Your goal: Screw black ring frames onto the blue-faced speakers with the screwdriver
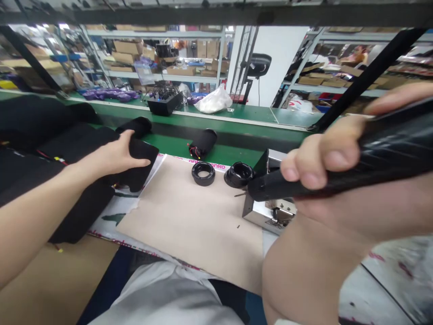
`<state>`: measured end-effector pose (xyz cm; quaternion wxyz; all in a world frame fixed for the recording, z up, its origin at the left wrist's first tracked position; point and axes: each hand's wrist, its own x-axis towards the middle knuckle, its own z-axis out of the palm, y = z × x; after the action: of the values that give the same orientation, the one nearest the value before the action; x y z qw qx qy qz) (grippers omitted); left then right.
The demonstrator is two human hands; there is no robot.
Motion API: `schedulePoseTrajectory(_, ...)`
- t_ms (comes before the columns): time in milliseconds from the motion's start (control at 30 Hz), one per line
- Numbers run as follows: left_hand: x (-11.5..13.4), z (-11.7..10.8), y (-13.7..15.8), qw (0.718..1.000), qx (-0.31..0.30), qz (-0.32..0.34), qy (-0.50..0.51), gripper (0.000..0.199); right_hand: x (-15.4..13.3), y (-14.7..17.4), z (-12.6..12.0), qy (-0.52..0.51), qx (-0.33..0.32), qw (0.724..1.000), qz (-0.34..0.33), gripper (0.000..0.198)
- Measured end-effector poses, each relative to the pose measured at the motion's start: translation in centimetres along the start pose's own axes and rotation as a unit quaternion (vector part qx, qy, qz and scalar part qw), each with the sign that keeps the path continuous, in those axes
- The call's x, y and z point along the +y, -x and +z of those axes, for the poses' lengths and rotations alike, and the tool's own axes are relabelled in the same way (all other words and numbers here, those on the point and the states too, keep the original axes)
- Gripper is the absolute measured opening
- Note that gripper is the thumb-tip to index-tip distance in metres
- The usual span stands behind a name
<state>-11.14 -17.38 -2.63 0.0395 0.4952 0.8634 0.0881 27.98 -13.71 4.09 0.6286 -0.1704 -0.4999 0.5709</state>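
Note:
My right hand (324, 153) is wrapped round a black electric screwdriver (392, 140), whose thin bit points left over the work area. My left hand (118, 155) is at the black cylinders on the left, thumb and forefinger apart, over or touching a black cylinder (144, 158). Its other fingers are hidden. Two black plastic rings stand at the far edge of a brown cardboard sheet (189, 221): a left ring (203, 174) and a right ring (238, 175), close to the screwdriver's tip. A small dark screw (238, 226) lies on the cardboard.
Several black cylinders (81, 144) with coloured leads crowd the left side. Another cylinder (204, 143) lies on the green bench (237, 149) behind the cardboard. A metal box-shaped device (259, 212) stands under the screwdriver. A black bin (165, 104) and a white bag (214, 100) sit farther back.

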Motion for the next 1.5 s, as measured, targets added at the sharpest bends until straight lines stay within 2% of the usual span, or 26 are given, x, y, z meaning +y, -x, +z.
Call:
schedulePoseTrajectory(67, -0.7, -0.3, 2.2, 0.994, 0.055, 0.005, 0.09, 0.122, 1.4, -0.6, 0.7, 0.021, 0.017, 0.998, -0.052, 0.028)
schedulePoseTrajectory(100, -1.0, -0.1, 3.4, 0.986, 0.074, 0.008, 0.146, 0.121, 2.2, -0.9, 0.9, 0.043, 0.012, 0.998, -0.046, 0.029)
schedulePoseTrajectory(167, -1.2, 1.0, 6.0, 0.962, 0.096, 0.01, 0.254, 0.111, 4.3, -1.6, 1.3, 0.128, -0.021, 0.991, 0.033, 0.035)
schedulePoseTrajectory(200, -1.3, 1.9, 7.2, 0.95, 0.099, 0.009, 0.297, 0.104, 5.5, -2.0, 1.5, 0.204, -0.042, 0.975, 0.082, 0.039)
schedulePoseTrajectory(233, -1.3, 2.8, 8.4, 0.937, 0.102, 0.007, 0.333, 0.098, 6.7, -2.2, 1.7, 0.292, -0.065, 0.946, 0.122, 0.041)
schedulePoseTrajectory(333, -1.5, 5.8, 11.1, 0.9, 0.136, 0.016, 0.414, 0.091, 10.7, -2.4, 2.7, 0.523, -0.125, 0.819, 0.2, 0.05)
schedulePoseTrajectory(367, -1.4, 6.8, 11.7, 0.887, 0.153, 0.034, 0.435, 0.092, 11.9, -2.3, 3.0, 0.562, -0.14, 0.789, 0.205, 0.054)
schedulePoseTrajectory(533, -0.1, 11.3, 12.8, 0.834, 0.217, 0.166, 0.48, 0.096, 16.3, -0.9, 3.5, 0.651, -0.174, 0.705, 0.219, 0.072)
schedulePoseTrajectory(667, 1.7, 14.2, 13.3, 0.819, 0.2, 0.213, 0.494, 0.098, 17.5, -0.2, 3.0, 0.679, -0.176, 0.676, 0.226, 0.071)
schedulePoseTrajectory(767, 2.3, 15.6, 13.7, 0.813, 0.193, 0.19, 0.515, 0.101, 17.8, -0.3, 2.7, 0.679, -0.158, 0.681, 0.227, 0.062)
schedulePoseTrajectory(833, 2.2, 15.7, 13.9, 0.818, 0.196, 0.177, 0.511, 0.106, 17.3, -0.4, 2.6, 0.664, -0.142, 0.697, 0.23, 0.062)
schedulePoseTrajectory(967, 1.1, 14.6, 13.9, 0.84, 0.13, 0.193, 0.491, 0.107, 13.4, 0.2, 3.2, 0.575, -0.149, 0.763, 0.255, 0.069)
schedulePoseTrajectory(1067, 0.6, 13.8, 13.8, 0.827, 0.071, 0.22, 0.513, 0.107, 9.6, 1.6, 4.2, 0.451, -0.212, 0.821, 0.279, 0.078)
schedulePoseTrajectory(1133, 0.7, 13.6, 13.8, 0.818, 0.058, 0.221, 0.528, 0.107, 8.1, 2.6, 4.9, 0.359, -0.266, 0.856, 0.26, 0.08)
schedulePoseTrajectory(1167, 1.0, 13.6, 13.9, 0.815, 0.06, 0.216, 0.535, 0.107, 7.7, 3.0, 5.3, 0.333, -0.29, 0.864, 0.24, 0.079)
schedulePoseTrajectory(1267, 2.2, 13.9, 14.3, 0.8, 0.097, 0.2, 0.558, 0.113, 7.9, 3.7, 6.0, 0.368, -0.33, 0.849, 0.187, 0.074)
schedulePoseTrajectory(1367, 3.4, 14.6, 15.1, 0.789, 0.131, 0.179, 0.573, 0.123, 8.5, 3.8, 6.0, 0.406, -0.335, 0.833, 0.172, 0.078)
schedulePoseTrajectory(1500, 4.3, 15.3, 15.8, 0.8, 0.173, 0.161, 0.552, 0.118, 7.7, 4.3, 5.0, 0.377, -0.274, 0.87, 0.164, 0.078)
